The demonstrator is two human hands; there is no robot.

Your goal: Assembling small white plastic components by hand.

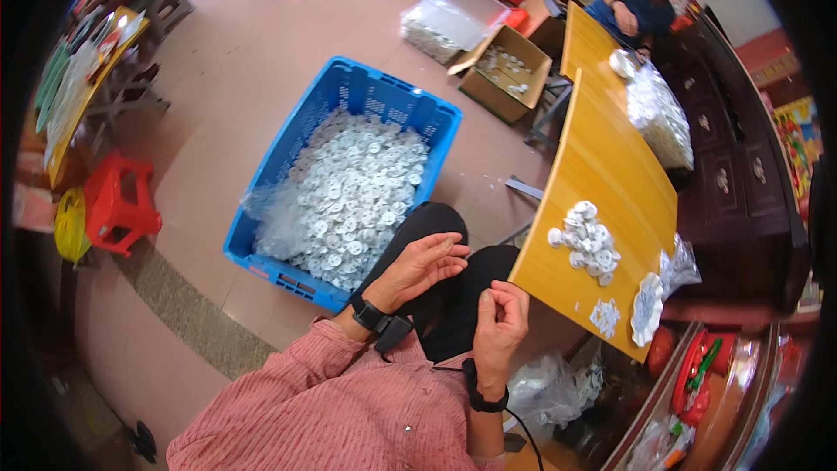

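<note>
Pinkish floor tiles spread out around me, and I sit over my black-trousered knees with a yellow wooden table (610, 166) at my right. My left hand (423, 266) hangs half open above my lap, palm turned up and fingers loosely curled, holding nothing that I can make out. My right hand (500, 318) is drawn in, thumb and forefinger pressed together at the tips as if pinching something very small; the view is too coarse to say whether a piece really sits between them.

Just beyond my left hand stands a blue plastic crate (349, 92) with latticed walls, filled with white round discs (353, 196), flat and ridged like little caps, lying in a clear plastic liner that spills over the near corner. A small heap of the same white pieces (588, 240) rests on the table just beside my right hand, with a few scattered near the edge and a crinkled clear bag (680, 266) next to them.

I judge I am between pieces, fingering one part before dealing with another. Any next move calls for a fine pinch: these discs look smooth, light and slippery, apt to slide off each other.

A red plastic stool (122, 201) stands well off to my left, and another person in blue (632, 0) sits at the far end of the table.
</note>
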